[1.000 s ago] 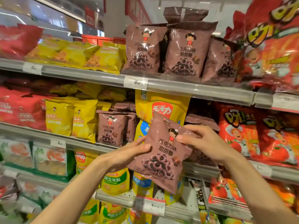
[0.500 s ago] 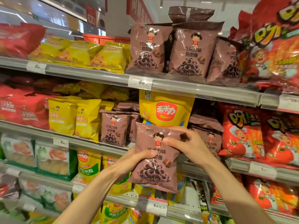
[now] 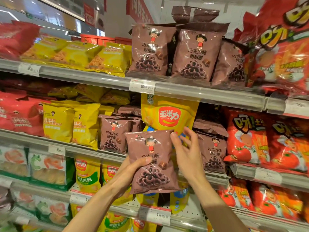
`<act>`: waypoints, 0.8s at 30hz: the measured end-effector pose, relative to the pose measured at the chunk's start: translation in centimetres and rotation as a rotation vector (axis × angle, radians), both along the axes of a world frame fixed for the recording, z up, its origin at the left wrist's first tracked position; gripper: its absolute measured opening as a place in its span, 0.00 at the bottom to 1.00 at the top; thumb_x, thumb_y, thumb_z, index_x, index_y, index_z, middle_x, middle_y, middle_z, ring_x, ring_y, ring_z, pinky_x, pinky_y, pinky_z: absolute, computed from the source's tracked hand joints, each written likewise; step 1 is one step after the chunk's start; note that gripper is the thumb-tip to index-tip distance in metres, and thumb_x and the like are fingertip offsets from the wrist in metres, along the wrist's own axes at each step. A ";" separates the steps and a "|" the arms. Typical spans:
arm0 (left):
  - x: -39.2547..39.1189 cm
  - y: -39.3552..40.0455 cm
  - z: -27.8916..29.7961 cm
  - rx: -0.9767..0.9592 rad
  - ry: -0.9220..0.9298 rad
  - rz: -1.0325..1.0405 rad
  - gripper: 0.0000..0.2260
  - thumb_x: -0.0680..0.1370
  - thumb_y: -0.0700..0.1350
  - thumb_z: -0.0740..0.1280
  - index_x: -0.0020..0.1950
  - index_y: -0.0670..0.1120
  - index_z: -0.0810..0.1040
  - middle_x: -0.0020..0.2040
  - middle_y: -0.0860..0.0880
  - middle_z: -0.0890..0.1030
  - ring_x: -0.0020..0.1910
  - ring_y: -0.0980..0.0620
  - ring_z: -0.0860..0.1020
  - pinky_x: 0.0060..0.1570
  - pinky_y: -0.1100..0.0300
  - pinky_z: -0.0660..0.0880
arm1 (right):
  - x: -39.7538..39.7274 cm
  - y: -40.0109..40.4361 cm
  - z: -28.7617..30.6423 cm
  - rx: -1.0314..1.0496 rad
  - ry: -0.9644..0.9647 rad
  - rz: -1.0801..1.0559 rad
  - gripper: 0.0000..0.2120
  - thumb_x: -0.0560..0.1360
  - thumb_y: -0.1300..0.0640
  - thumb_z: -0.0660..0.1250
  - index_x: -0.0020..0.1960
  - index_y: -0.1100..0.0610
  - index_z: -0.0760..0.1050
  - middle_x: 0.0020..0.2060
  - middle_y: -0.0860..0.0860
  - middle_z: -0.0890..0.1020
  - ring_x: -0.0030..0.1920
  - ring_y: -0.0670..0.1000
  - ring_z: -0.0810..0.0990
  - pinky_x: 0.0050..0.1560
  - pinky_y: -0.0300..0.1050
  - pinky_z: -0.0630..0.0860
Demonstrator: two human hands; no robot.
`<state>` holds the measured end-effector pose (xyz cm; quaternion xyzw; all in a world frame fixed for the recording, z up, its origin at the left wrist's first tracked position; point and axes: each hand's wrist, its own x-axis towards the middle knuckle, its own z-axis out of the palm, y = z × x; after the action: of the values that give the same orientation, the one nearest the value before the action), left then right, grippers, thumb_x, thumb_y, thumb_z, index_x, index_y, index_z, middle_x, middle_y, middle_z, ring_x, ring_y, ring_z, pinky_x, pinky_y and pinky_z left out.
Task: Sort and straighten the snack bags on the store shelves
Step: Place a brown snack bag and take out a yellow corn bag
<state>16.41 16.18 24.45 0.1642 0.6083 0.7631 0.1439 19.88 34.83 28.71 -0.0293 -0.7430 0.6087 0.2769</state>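
Gripping the upright brown bag [image 3: 151,160], the left hand [image 3: 128,173] steadies it, right hand [image 3: 187,151] spread.

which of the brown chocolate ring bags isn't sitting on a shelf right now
The brown bag in the middle, gripped by the left hand with the right hand at its top corner. The others stand on shelves.

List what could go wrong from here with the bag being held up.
The brown bag hangs mainly from the left hand gripping its side; the right hand only touches the top corner, so it may slip. Pushing it in could topple the big yellow bag behind, or crowd the brown bags on the shelf.
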 end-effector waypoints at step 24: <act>-1.7 -9.6 -0.1 -0.039 0.140 0.291 0.49 0.54 0.68 0.81 0.69 0.47 0.73 0.57 0.44 0.86 0.55 0.41 0.85 0.62 0.40 0.77 | -6.5 3.7 -0.2 -0.097 -0.140 0.049 0.28 0.66 0.50 0.83 0.62 0.51 0.77 0.50 0.45 0.87 0.46 0.46 0.88 0.33 0.49 0.84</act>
<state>14.74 6.56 24.34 0.1243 0.6490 0.7505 -0.0079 13.34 38.57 28.47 -0.0670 -0.7306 0.6471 0.2074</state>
